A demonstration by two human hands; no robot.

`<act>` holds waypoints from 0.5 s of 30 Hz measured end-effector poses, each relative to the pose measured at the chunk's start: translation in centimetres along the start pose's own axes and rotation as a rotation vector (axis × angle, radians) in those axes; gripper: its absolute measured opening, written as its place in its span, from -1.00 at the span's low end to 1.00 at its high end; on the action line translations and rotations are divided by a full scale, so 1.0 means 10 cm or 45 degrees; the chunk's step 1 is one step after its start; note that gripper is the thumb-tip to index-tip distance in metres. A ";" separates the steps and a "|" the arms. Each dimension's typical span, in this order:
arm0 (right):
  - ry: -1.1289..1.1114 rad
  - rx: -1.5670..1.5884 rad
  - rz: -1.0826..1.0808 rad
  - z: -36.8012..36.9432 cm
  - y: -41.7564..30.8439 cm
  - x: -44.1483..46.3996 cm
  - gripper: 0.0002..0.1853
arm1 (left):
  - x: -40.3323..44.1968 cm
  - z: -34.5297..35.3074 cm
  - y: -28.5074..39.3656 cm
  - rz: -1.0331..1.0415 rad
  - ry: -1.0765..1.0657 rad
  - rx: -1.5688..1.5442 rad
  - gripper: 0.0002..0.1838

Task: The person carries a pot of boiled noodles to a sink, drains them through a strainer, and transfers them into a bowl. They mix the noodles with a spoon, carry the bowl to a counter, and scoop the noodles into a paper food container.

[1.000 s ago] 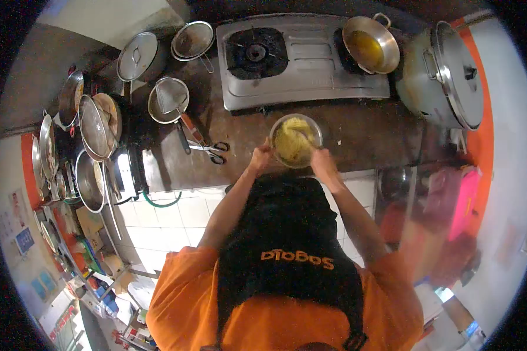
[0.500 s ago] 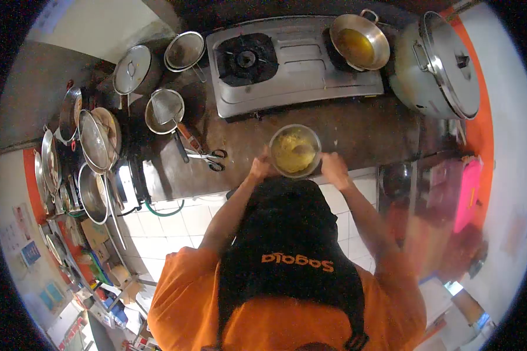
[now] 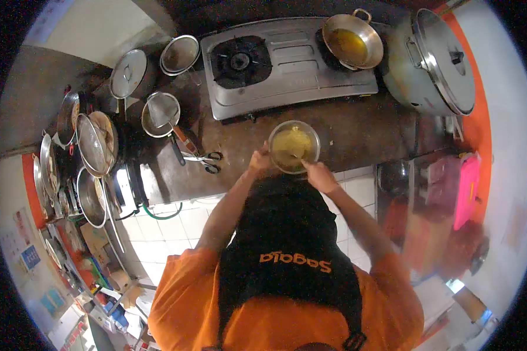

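A round metal bowl with a yellow, batter-like mixture in it is at the counter's front edge, close to my apron. My left hand is closed on the left side of its rim. Over the near right rim, my right hand is closed on a thin utensil that dips into the mixture. The utensil's head is not clear enough to name its kind. To the left on the counter lie black-handled scissors, beside a small pan with a strainer resting in it.
Behind the bowl stands a gas stove, with a wok of yellow oil on its right burner. A big lidded pot is to its right. Strainers and pans crowd the left. Pink plastic is at the far right.
My right hand has shifted left and inward over the bowl's near rim, and the utensil has moved toward the near side. The mixture has shifted toward the far side.
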State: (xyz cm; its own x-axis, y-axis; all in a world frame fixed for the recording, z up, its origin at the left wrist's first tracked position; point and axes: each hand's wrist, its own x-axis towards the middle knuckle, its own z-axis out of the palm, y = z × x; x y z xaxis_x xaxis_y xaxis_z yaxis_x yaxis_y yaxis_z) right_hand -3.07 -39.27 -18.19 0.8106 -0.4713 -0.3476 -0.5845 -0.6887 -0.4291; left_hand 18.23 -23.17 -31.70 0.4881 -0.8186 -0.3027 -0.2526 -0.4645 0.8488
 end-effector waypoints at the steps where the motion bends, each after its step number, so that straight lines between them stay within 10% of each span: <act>1: 0.007 -0.057 -0.120 -0.09 0.07 -0.08 -0.66 | -0.10 -0.18 0.30 -0.086 -0.169 0.074 -0.56; 5: -0.048 -0.048 0.235 0.02 0.22 0.30 -0.69 | -0.13 -0.03 0.18 0.249 0.129 -0.362 -0.47; 7: 0.027 -0.012 0.151 0.12 0.11 0.14 -0.71 | -0.08 -0.11 0.35 -0.419 -0.130 -0.024 -0.67; 10: -0.220 0.019 0.129 -0.37 0.12 0.09 -0.71 | -0.32 -0.40 0.96 -0.210 -0.017 -0.296 -0.64; 13: -0.200 -0.071 0.192 -0.26 -0.01 0.20 -0.70 | 0.01 0.34 -0.38 -0.057 0.208 -0.359 -0.66; 15: -0.019 0.000 0.069 0.08 0.12 0.12 -0.62 | 0.02 0.04 0.15 -0.200 0.067 -0.277 -0.58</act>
State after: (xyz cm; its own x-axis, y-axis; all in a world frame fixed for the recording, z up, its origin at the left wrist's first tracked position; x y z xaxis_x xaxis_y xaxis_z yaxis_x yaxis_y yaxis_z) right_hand -2.81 -40.22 -19.82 0.7768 -0.5001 -0.3827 -0.6278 -0.6623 -0.4090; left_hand 17.61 -24.11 -30.68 0.5515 -0.7207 -0.4200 0.0125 -0.4963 0.8681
